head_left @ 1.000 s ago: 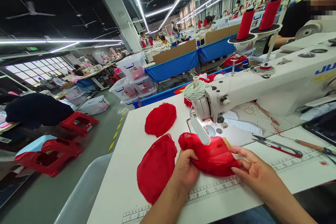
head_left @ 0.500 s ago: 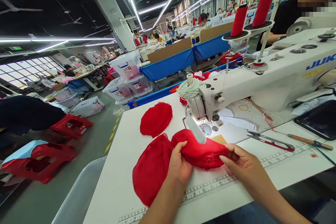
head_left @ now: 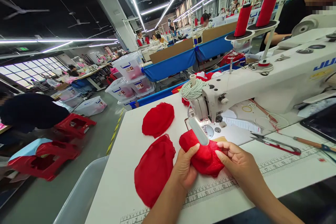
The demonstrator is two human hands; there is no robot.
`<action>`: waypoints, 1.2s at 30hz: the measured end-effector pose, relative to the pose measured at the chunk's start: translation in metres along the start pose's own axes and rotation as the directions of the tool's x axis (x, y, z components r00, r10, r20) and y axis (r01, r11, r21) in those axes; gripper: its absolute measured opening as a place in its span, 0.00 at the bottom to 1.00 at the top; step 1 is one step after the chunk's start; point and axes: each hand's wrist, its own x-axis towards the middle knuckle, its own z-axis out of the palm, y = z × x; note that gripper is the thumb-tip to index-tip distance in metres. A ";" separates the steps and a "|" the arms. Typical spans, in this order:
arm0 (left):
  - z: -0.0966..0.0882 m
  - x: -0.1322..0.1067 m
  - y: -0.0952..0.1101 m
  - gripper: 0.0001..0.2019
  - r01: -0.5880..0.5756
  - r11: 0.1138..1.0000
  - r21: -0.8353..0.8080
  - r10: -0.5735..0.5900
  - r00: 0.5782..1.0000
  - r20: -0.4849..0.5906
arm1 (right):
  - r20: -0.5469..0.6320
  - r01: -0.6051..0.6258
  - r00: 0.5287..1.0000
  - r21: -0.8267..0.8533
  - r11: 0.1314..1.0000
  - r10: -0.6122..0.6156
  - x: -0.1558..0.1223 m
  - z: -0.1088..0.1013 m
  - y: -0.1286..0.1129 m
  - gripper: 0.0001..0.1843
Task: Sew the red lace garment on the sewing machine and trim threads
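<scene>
Clamping red cloth (head_left: 204, 161) in left grip (head_left: 186, 168) and right grip (head_left: 237, 159), closer together than half a second ago, and holding it over the desk (head_left: 115, 171) just in front of the machine (head_left: 258, 80), now bunched rather than stretched out between the two, looking rumpled, with lacy texture beside the right grip.

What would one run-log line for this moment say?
left hand: holding red fabric | right hand: pinching its edge | near: sewing machine | on white table: two more red pieces
</scene>
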 end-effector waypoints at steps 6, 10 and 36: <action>0.004 -0.024 -0.009 0.14 0.022 1.000 -0.014 -0.024 0.986 -0.163 | -0.021 0.030 0.999 0.017 0.999 -0.030 0.001 -0.025 -0.008 0.16; -0.016 -0.073 -0.017 0.17 0.181 0.846 0.501 -0.266 0.958 0.104 | -0.011 -0.115 0.992 0.268 0.957 0.122 -0.002 -0.036 -0.029 0.19; 0.004 -0.017 0.018 0.15 0.076 0.898 0.433 -0.171 0.968 0.184 | 0.343 0.432 0.789 -0.900 0.062 -0.510 0.035 -0.169 -0.022 0.12</action>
